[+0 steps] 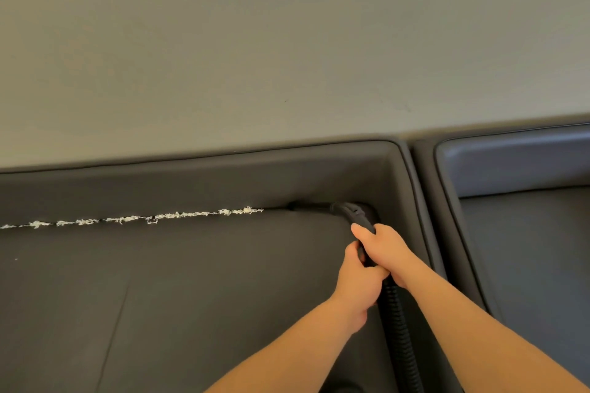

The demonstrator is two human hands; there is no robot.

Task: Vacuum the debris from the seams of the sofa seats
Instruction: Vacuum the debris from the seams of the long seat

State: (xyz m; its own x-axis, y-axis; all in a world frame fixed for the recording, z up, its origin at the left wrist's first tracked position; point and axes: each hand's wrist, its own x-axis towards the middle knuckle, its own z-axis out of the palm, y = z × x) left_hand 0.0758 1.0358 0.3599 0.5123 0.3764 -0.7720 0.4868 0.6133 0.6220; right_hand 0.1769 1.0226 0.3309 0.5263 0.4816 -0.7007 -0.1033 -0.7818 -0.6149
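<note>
Inspecting the rear seam (281, 209) of the dark sofa seat (191, 281), where seat met backrest (191, 182), I found the work only begun. A short run of seam at the right corner, from the armrest (412, 188) to the black crevice nozzle (311, 206), appeared free of litter. Left of the nozzle tip, one unbroken line of pale shredded debris (143, 218) lay along the seam to the frame's left edge, and one stray fleck (16, 259) sat apart on the cushion. By my judgement most of this seam remained to be cleaned.

The nozzle lay in the seam, pointing left, its tip just short of the nearest debris. Both hands were closed round the vacuum's black handle (357, 217): the right hand (388, 254) gripped it higher up, the left hand (359, 282) gripped just below, touching the right. One ribbed hose (399, 329) ran from the handle down toward the bottom edge.

Count: one vacuum wand, one hose, two hands, one debris line, one loose fleck. A second seat (526, 249) was visible beyond the armrest at right; its seam showed no debris in the visible part. A plain wall (287, 41) stood behind.
</note>
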